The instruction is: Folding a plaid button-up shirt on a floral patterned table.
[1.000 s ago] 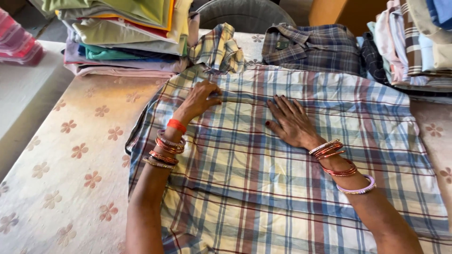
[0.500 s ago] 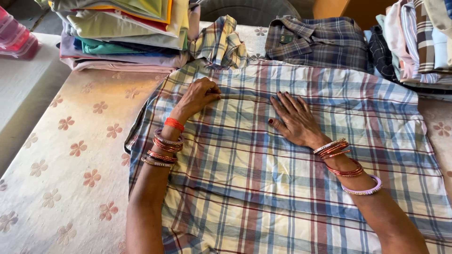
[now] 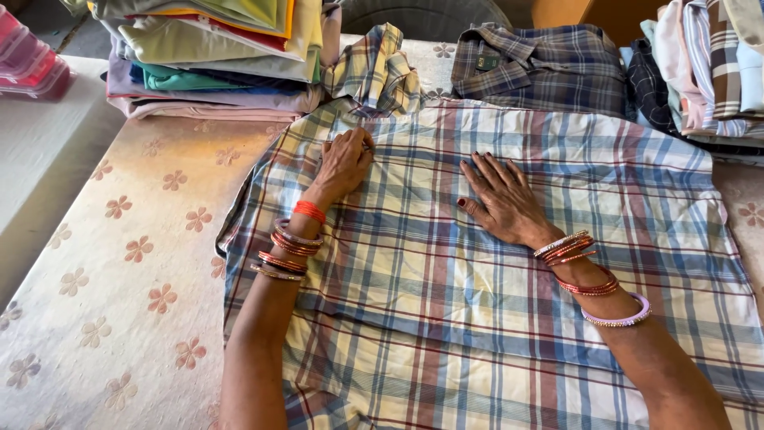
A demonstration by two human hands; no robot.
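Observation:
A large plaid shirt [image 3: 446,318] in cream, blue and red lies spread flat on a floral-patterned table cover [image 3: 119,263]. My left hand [image 3: 344,163] rests near the shirt's upper left, fingers curled on the cloth close to the collar area. Flat on the middle of the shirt lies my right hand [image 3: 503,199], fingers spread and palm down. Both wrists carry several bangles. A sleeve or collar part [image 3: 374,72] bunches up at the far edge.
A tall stack of folded clothes [image 3: 215,56] stands at the back left. A folded dark plaid shirt [image 3: 541,68] lies at the back centre, and another pile of folded clothes [image 3: 708,64] at the back right. A pink plastic container [image 3: 28,60] sits at far left.
Both hands have stayed almost in place on the shirt; the left hand has slid slightly toward the collar.

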